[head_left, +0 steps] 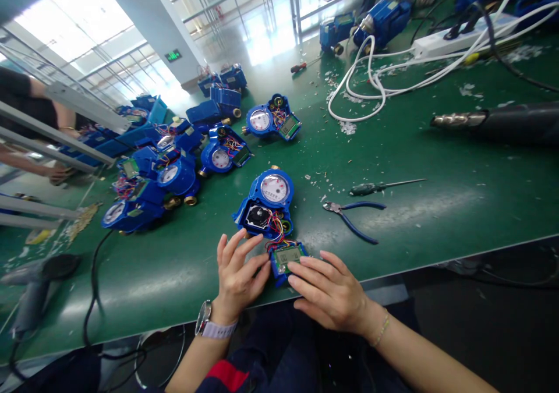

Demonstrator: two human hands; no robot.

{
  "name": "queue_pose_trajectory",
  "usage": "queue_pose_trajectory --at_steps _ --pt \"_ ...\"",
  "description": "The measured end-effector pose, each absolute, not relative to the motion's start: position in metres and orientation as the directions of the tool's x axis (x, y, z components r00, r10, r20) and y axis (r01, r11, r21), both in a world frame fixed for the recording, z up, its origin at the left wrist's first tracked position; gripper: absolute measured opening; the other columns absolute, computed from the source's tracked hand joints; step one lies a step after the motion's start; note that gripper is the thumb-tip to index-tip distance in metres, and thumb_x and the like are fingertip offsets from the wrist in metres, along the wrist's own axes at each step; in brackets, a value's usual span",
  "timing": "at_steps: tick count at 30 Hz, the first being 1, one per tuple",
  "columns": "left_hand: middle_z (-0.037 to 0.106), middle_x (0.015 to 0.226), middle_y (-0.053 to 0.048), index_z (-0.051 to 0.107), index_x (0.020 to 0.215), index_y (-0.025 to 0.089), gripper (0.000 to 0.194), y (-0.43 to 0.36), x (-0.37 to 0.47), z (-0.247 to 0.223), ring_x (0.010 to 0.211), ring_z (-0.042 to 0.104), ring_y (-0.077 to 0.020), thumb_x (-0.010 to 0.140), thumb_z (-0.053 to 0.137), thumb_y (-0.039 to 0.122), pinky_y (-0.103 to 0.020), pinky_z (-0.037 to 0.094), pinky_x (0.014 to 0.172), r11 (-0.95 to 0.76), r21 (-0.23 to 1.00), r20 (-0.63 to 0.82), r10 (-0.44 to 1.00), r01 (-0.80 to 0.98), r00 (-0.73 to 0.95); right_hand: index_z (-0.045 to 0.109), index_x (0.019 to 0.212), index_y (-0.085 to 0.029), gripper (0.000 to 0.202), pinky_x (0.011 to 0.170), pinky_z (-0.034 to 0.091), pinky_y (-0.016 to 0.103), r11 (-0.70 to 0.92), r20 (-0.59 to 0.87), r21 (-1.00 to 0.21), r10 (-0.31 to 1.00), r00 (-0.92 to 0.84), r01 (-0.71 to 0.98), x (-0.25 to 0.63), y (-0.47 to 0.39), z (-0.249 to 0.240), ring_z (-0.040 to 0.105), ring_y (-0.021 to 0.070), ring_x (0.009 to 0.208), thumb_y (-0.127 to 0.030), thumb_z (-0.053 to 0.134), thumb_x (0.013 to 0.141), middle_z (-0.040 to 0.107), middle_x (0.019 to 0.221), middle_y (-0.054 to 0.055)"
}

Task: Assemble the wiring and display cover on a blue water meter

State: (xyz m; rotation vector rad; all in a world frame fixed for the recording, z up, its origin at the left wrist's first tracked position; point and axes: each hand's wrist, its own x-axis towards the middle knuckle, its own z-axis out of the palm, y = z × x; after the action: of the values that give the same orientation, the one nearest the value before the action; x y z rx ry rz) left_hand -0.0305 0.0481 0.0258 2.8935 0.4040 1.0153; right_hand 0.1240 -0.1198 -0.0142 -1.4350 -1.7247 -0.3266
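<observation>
- Head view: a blue water meter [267, 202] was seen lying open near the front edge of the green table [437, 206], its round dial face up, with a black part exposed below it.
- Coloured wires were run from it to a small blue display module [286, 259].
- The module was held between the left hand [238, 276] and the right hand [329, 291], fingers loosely spread.
- Blue-handled pliers [353, 215] and a screwdriver [379, 187] were laid just right of the meter.
</observation>
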Motion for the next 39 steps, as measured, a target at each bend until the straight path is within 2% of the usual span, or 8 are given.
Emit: queue_pose_trajectory --at_steps 9,13,17,25,29,32,35,39 --pt "0.067 0.120 -0.004 0.065 0.080 0.024 0.006 0.030 -0.003 0.039 0.131 0.047 -0.0250 0.084 0.062 0.020 -0.052 0.022 0.117 -0.968 0.213 0.580 0.238 0.136 0.779 0.030 0.147 -0.015 0.071 0.104 0.041 0.052 0.174 0.580 -0.601 0.766 0.276 0.780 0.129 -0.115 -0.010 0.048 0.0286 0.125 -0.040 0.062 0.089 0.057 0.130 0.015" --pt "0.066 0.122 -0.005 0.065 0.081 0.023 0.008 0.029 0.012 0.051 0.132 0.046 -0.0251 0.084 0.059 0.019 -0.050 0.020 0.118 -0.963 0.256 0.514 0.213 0.088 0.831 0.027 0.149 -0.018 0.082 0.103 0.043 0.053 0.159 0.555 -0.648 0.769 0.318 0.745 0.131 -0.114 -0.012 0.052 0.0301 0.120 -0.049 0.066 0.084 0.056 0.129 0.016" --pt "0.064 0.126 -0.005 0.064 0.085 0.022 0.009 0.034 0.022 0.066 0.134 0.044 -0.0246 0.086 0.056 0.019 -0.050 0.021 0.118 -0.954 0.298 0.385 0.144 0.025 0.912 0.030 0.147 -0.020 0.075 0.102 0.046 0.049 0.153 0.548 -0.700 0.741 0.388 0.697 0.129 -0.117 -0.013 0.053 0.0293 0.119 -0.040 0.067 0.085 0.054 0.130 0.015" --pt "0.059 0.132 -0.006 0.060 0.087 0.022 0.008 0.056 0.034 0.096 0.136 0.042 -0.0244 0.089 0.052 0.023 -0.052 0.023 0.117 -0.926 0.378 0.144 0.059 0.000 0.988 0.035 0.141 -0.022 0.071 0.094 0.051 0.037 0.236 0.318 -0.947 0.800 0.509 0.220 0.139 -0.118 -0.012 0.062 0.0238 0.107 -0.050 0.067 0.084 0.060 0.119 0.013" --pt "0.069 0.107 -0.004 0.058 0.090 0.021 0.011 0.066 0.043 0.105 0.107 0.062 -0.0202 0.093 0.048 0.022 -0.048 0.031 0.112 -0.917 0.399 0.096 0.034 -0.007 0.995 0.035 0.140 -0.025 0.069 0.082 0.055 0.031 0.293 0.241 -0.955 0.860 0.450 -0.049 0.151 -0.109 -0.010 0.065 0.0208 0.099 -0.050 0.067 0.084 0.060 0.119 0.012" --pt "0.068 0.086 -0.001 0.059 0.089 0.019 0.012 0.070 0.051 0.108 0.080 0.064 -0.0168 0.094 0.048 0.023 -0.034 0.048 0.086 -0.910 0.409 0.100 0.114 0.064 0.988 0.031 0.143 -0.025 0.081 0.084 0.055 0.033 0.303 0.183 -0.914 0.901 0.393 -0.271 0.158 -0.100 -0.004 0.064 0.0231 0.104 -0.054 0.071 0.079 0.057 0.128 0.014" --pt "0.066 0.078 0.000 0.060 0.088 0.019 0.011 0.072 0.059 0.110 0.069 0.061 -0.0140 0.093 0.051 0.023 -0.024 0.044 0.063 -0.859 0.498 0.125 0.206 0.118 0.971 0.035 0.143 -0.024 0.088 0.091 0.052 0.036 0.234 0.109 -0.838 0.957 0.268 -0.494 0.161 -0.093 0.007 0.062 0.0245 0.108 -0.056 0.076 0.073 0.058 0.129 0.013" --pt "0.067 0.076 0.001 0.062 0.085 0.017 0.009 0.074 0.065 0.113 0.066 0.060 -0.0118 0.090 0.057 0.023 -0.022 0.043 0.062 -0.791 0.600 0.151 0.260 0.120 0.954 0.055 0.128 -0.025 0.070 0.099 0.046 0.032 0.122 -0.011 -0.743 0.981 0.194 -0.658 0.159 -0.086 0.020 0.062 0.0214 0.107 -0.048 0.082 0.068 0.063 0.123 0.006"
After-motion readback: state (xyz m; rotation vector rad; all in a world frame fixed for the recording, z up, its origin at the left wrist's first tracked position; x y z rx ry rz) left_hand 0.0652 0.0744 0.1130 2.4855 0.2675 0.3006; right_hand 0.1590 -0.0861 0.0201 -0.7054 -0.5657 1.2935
